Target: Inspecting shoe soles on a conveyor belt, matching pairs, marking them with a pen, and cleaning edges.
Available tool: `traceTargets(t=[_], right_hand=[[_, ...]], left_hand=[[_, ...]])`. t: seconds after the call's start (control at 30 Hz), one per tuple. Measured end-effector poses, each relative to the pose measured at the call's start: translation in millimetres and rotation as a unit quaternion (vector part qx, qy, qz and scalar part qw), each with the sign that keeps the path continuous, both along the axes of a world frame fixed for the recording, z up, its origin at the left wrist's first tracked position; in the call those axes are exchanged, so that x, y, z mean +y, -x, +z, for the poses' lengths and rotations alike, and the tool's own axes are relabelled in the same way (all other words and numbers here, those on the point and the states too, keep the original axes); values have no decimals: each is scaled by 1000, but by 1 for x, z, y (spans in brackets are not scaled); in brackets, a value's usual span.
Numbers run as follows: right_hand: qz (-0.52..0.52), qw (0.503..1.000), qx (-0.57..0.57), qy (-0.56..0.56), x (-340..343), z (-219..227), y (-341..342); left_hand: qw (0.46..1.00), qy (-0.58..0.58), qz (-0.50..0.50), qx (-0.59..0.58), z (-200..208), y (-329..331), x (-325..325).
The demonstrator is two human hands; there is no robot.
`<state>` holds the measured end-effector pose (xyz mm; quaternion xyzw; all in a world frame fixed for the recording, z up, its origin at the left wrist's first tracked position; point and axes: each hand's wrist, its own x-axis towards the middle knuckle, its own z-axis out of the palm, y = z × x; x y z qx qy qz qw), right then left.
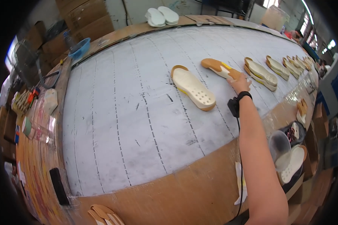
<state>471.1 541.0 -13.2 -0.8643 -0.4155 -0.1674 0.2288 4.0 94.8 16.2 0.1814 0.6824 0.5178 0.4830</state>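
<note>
My right hand [240,83] reaches in from the lower right, its fingers closed on the near end of a brown shoe sole [216,67]. That sole has white and yellow patches along its side and is tipped over the white marked surface [131,123]. To its left lies a cream sole [193,88] with a brown rim and several round holes, inner face up. Right of my hand, another cream sole [261,73] lies in a row with more soles [278,68] running to the far right. A black strap with a cable [234,106] sits on my wrist. My left hand is out of view.
At the near edge lies a stack of brown soles [104,215]. A black bar [59,186], a jar [28,127] and a blue basin [80,48] line the left side. White soles [162,17] rest at the back. A clear container [279,144] and a loose sole [293,163] are at right.
</note>
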Motion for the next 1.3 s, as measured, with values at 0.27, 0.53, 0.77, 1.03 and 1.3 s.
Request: traceTargets(t=[0.27,0.53,0.77,1.03,1.3], right_hand=[[193,970,-26,142,-14,32,29],[186,770,606,-72,-19,57,57],[335,769,542,53,-34,2,93],[310,690,654,16,-95,7,196],[396,309,859,103,-247,79,173]], left_hand=[[999,-15,31,2,-3,-14,-9],[998,-55,27,17,16,-16,-28],[994,-107,29,26,37,-15,-49],[987,-158,17,28,37,13,-101],[969,-157,44,184,54,6,-116]])
